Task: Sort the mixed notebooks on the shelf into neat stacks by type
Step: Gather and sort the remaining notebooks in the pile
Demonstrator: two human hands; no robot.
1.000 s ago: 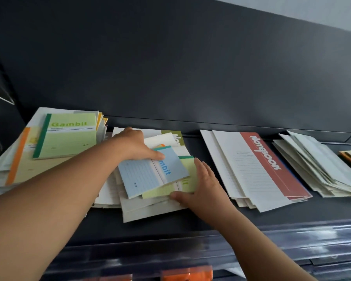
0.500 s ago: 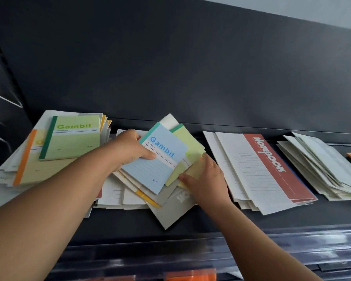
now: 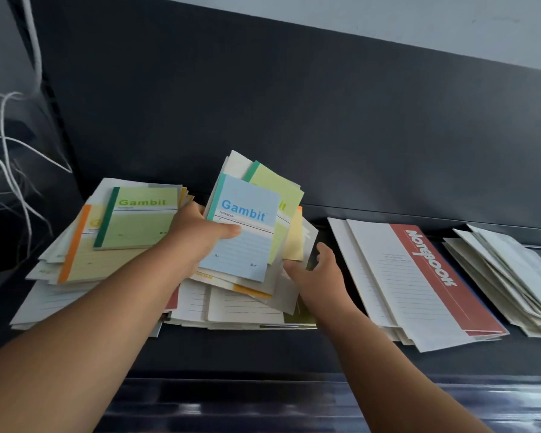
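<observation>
Left hand (image 3: 197,232) grips blue notebook (image 3: 247,245) and those fanned behind it, now lifted higher above middle pile (image 3: 244,307) on shelf (image 3: 263,351) than 0.5 s ago. Right hand (image 3: 320,273) released, fingers spread, beside bundle.

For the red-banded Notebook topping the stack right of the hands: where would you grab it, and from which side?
Probably its near edge, from the front. The red-banded notebook lies flat on top, and its near corner juts past the notebooks beneath, so a thumb above and fingers below could pinch it. The right hand is open and closest.
</observation>
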